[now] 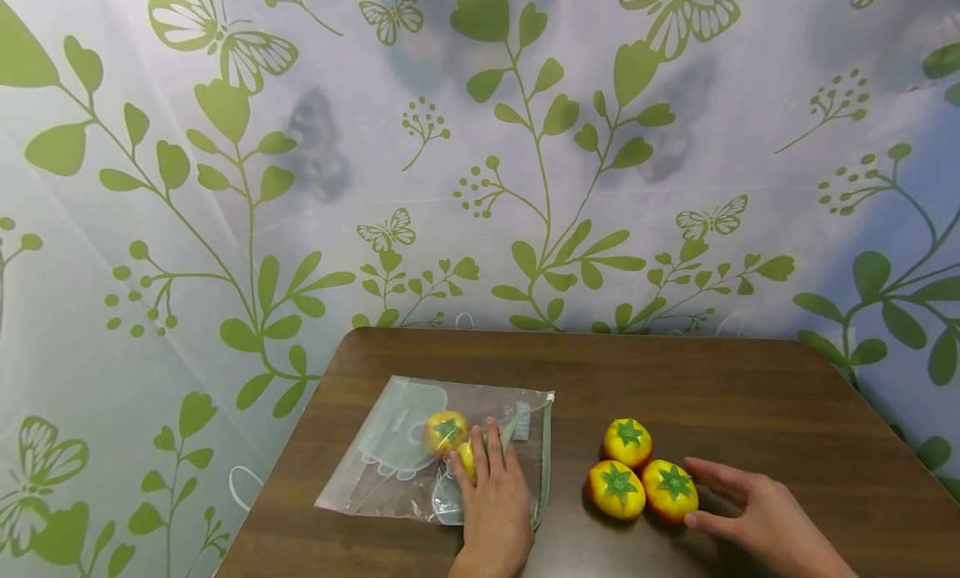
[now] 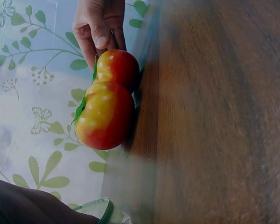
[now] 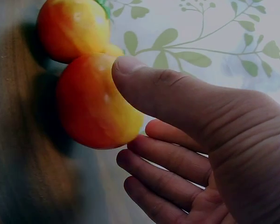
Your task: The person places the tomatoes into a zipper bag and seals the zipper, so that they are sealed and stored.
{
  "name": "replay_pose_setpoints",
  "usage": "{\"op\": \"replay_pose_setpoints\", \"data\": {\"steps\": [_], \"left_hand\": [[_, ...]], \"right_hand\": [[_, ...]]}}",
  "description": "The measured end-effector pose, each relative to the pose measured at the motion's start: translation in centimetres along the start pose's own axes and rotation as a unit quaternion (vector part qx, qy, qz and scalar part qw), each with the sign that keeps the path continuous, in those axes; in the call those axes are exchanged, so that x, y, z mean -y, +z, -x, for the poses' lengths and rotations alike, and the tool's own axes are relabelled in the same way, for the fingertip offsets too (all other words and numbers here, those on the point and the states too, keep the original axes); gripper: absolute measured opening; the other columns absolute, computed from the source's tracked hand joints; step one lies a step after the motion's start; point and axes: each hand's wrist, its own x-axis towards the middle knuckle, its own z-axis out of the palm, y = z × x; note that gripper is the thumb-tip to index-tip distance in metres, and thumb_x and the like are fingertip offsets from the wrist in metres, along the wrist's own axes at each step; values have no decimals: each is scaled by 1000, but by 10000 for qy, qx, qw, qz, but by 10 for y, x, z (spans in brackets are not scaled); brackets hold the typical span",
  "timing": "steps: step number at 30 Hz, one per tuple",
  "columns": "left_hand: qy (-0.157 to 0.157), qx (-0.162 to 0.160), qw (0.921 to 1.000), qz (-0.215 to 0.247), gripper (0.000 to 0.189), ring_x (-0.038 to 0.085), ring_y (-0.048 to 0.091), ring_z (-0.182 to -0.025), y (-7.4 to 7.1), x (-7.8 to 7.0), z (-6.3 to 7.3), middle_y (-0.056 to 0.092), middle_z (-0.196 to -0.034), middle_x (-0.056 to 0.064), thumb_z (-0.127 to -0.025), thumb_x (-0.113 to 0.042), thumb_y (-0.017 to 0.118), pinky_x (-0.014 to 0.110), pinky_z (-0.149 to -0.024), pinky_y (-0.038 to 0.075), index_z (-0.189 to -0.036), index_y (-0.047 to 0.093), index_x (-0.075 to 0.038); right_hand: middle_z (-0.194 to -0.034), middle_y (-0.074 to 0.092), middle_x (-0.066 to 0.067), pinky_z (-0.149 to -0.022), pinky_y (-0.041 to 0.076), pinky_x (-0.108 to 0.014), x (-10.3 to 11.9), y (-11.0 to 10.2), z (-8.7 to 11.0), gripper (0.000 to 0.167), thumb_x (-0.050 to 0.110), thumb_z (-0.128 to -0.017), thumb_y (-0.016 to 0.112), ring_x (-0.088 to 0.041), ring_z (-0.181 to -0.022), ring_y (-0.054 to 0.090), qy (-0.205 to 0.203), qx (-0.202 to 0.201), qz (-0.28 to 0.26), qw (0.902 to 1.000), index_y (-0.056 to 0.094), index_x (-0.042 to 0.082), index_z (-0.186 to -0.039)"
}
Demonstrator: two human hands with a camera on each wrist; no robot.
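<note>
Three yellow-red toy tomatoes with green star-shaped tops sit close together on the table in the head view: a rear one point(image 1: 628, 442), a front left one point(image 1: 617, 490) and a right one point(image 1: 671, 490). My right hand point(image 1: 765, 511) is at the right one, thumb and fingers spread along its side; in the right wrist view the thumb overlaps this tomato point(image 3: 95, 102). To the left lies a clear zip bag point(image 1: 367, 478) with a toy tomato point(image 1: 444, 433) inside. My left hand point(image 1: 497, 507) rests on the bag with straight fingers, partly covering another tomato point(image 1: 467, 459).
The brown wooden table point(image 1: 720, 386) has a rounded back edge. Behind it hangs a pale curtain point(image 1: 450, 186) with green leaves and butterflies. The bag's green-edged opening point(image 1: 546, 453) faces the loose tomatoes.
</note>
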Motion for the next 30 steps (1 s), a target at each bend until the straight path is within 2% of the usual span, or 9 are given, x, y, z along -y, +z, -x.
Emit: {"op": "replay_pose_setpoints", "data": {"steps": [6,15,22,30], "left_hand": [[47,-81,9999,-89,98,48,33,-163,-2,0,0,35,-174,26,-62,-11,103,78,-124,28,-149,60,1],[53,-132,9999,-84,102,49,34,-162,-1,0,1,36,-174,27,-59,-11,104,79,-123,29,-149,59,1],[7,-14,10000,-38,101,48,32,-163,0,0,1,34,-175,26,-60,-10,103,79,-124,27,-150,59,1],[17,-31,10000,-82,104,48,32,-163,0,-1,1,35,-175,26,-60,-12,104,78,-124,27,-153,58,0]], "right_hand": [[-150,64,-30,-97,62,-55,3,6,-4,80,46,-93,86,-46,-130,70,142,-24,-55,9999,59,3,-155],[-147,66,-30,-98,61,-54,1,8,-2,81,47,-94,85,-41,-127,73,228,-84,30,9997,58,0,-155],[-148,65,-31,-96,62,-53,-3,-4,6,82,46,-95,85,-43,-128,72,255,-11,211,9995,56,0,-157],[-146,68,-28,-97,59,-62,7,-22,13,83,48,-93,86,-50,-131,68,79,-118,677,9976,57,2,-157]]}}
